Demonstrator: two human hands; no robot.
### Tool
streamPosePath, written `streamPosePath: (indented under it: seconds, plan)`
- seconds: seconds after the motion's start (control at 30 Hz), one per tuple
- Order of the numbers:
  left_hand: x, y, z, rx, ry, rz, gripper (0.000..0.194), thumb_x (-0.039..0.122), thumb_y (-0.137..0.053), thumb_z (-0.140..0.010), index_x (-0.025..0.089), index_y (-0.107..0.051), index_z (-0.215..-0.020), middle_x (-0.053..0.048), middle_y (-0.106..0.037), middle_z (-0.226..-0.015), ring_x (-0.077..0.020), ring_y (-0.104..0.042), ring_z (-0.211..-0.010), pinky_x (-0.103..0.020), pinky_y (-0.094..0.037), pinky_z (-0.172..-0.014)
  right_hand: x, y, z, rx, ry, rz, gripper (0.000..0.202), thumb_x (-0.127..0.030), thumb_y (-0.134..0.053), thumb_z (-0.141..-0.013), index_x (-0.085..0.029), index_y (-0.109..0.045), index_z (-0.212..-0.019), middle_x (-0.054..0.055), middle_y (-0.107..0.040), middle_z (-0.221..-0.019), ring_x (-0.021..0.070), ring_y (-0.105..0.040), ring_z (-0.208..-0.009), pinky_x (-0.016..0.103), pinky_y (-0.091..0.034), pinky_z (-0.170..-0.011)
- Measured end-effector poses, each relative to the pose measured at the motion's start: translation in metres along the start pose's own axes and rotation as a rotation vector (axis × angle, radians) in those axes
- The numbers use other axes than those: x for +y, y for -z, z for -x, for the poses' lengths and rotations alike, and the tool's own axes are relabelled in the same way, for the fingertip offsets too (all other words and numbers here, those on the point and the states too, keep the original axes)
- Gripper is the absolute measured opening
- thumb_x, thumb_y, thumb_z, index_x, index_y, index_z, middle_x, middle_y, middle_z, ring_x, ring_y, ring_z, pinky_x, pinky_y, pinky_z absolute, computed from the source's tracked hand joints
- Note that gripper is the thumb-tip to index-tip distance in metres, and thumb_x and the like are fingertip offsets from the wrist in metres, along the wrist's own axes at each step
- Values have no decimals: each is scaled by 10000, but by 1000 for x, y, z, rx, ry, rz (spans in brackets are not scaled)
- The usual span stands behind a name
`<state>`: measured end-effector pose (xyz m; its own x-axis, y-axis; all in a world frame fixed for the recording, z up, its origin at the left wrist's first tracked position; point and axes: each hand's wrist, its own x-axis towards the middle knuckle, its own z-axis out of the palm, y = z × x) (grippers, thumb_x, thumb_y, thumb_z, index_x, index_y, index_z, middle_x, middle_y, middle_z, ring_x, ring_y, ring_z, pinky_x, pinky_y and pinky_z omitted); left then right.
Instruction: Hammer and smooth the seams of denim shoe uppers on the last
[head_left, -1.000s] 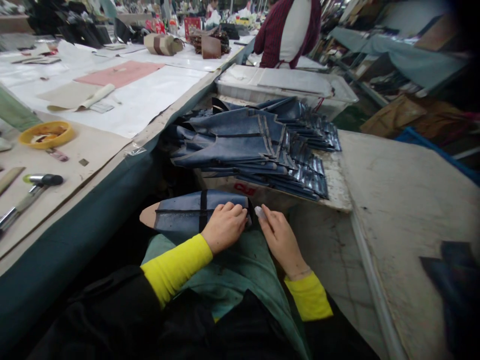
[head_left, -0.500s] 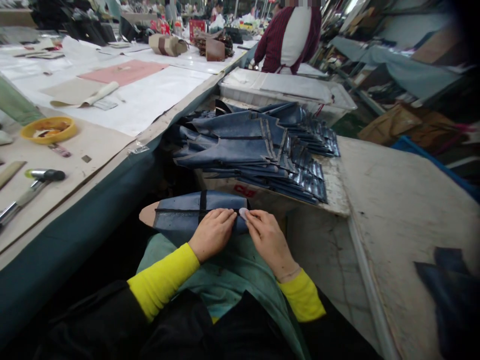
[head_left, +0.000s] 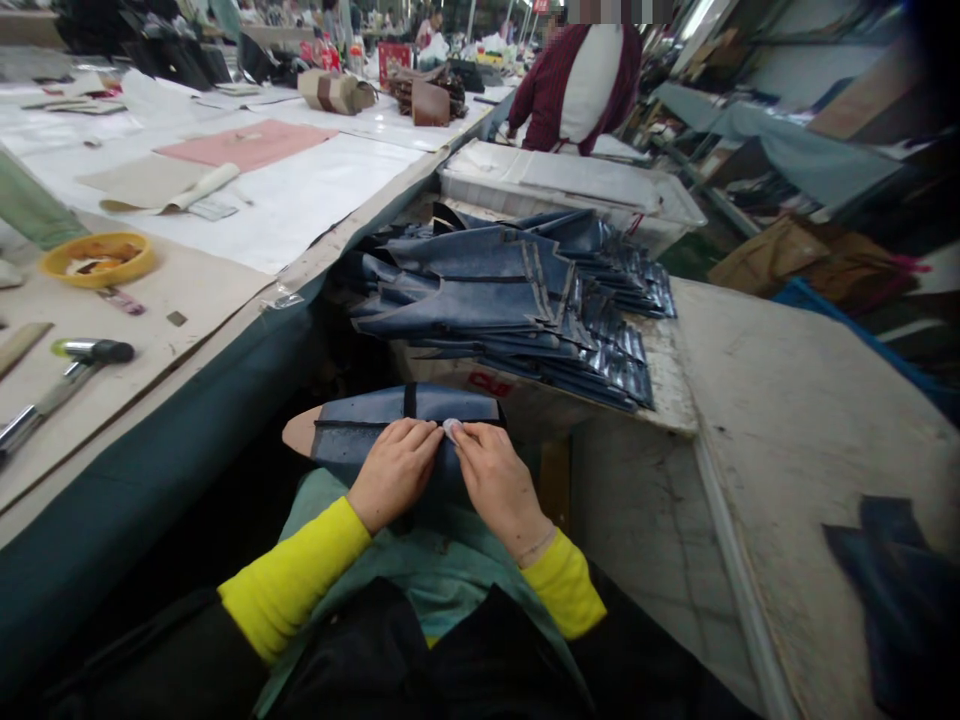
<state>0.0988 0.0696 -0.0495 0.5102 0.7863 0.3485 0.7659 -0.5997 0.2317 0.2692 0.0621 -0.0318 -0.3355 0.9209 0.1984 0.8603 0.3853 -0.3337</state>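
Note:
Across my lap, on a green apron, lies a long blue leather piece with a tan rounded left end. A black strip runs along its length and another crosses it. My left hand rests on its middle, fingers close together and bent down at the black strip; the thumb and anything under the fingertips are hidden. Just right of it, my right hand pinches a small whitish rounded piece against the strip. The two hands' fingertips nearly meet.
Stacked blue leather pieces lie on a box ahead. At left, a worktable holds a hammer and a yellow bowl. More blue pieces lie on the right-hand surface. A person in dark red is beyond.
Both hands have slid left along the black strip, the whitish piece moving with the right fingers. More of the blue leather's right end now shows.

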Motion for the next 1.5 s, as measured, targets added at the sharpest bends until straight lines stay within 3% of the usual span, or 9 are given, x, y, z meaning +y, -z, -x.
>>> streamPosePath:
  seconds: [0.17, 0.3, 0.57, 0.8, 1.03, 1.23, 1.5]
  plan:
    - [-9, 6, 14, 40, -1, -8, 317, 195, -438, -895, 146, -538, -1192, -84, -596, -1164, -232, -493, -1085, -389, -400, -968, -17, -6, -6, -19, 32, 27, 341, -188, -392, -917, -197, -537, -1225, 92, -586, -1075, 222, -491, -1003, 357, -483, -866]
    - [-18, 10, 26, 66, 83, -44, 349, 219, -434, -901, 156, -511, -1235, -87, -578, -1192, -232, -492, -1088, -394, -398, -977, -25, -8, -11, -36, 64, 3, 338, -174, -416, -902, -188, -544, -1214, 95, -583, -1064, 216, -491, -998, 350, -487, -858]
    - [-20, 11, 43, 116, 194, -109, 393, 232, -434, -900, 159, -474, -1284, -102, -558, -1218, -256, -467, -1124, -419, -382, -980, -9, 3, -21, -110, 164, -172, 315, -155, -500, -850, -165, -594, -1151, 101, -586, -1031, 201, -534, -966, 372, -470, -885]
    - [-16, 14, 45, 116, 206, -100, 372, 215, -441, -893, 175, -489, -1260, -94, -580, -1176, -248, -482, -1090, -413, -371, -957, -3, 10, -35, -226, 164, -342, 266, -209, -499, -868, -164, -633, -1093, 88, -632, -1001, 181, -585, -953, 343, -469, -887]
    - [-12, 24, 26, 53, 341, -96, 213, 245, -462, -885, 183, -576, -1054, -72, -609, -1001, -235, -516, -955, -389, -392, -824, 4, 13, -50, -321, 220, -338, 260, -228, -492, -876, -152, -639, -1076, 90, -643, -1016, 182, -588, -979, 343, -465, -899]
    - [-11, 27, 17, 27, 240, -92, 168, 188, -470, -866, 202, -591, -981, -52, -612, -947, -229, -505, -951, -408, -360, -858, 7, 11, -56, -380, 273, -284, 276, -203, -480, -876, -153, -609, -1114, 96, -629, -1056, 182, -573, -1011, 348, -446, -931]
    - [-17, 26, 18, -75, 112, -62, 205, 126, -438, -861, 152, -572, -1014, -85, -581, -1069, -211, -510, -960, -367, -393, -903, 0, 18, -74, -511, 311, -207, 248, -170, -474, -868, -132, -627, -1060, 103, -630, -1024, 190, -574, -985, 327, -442, -918]
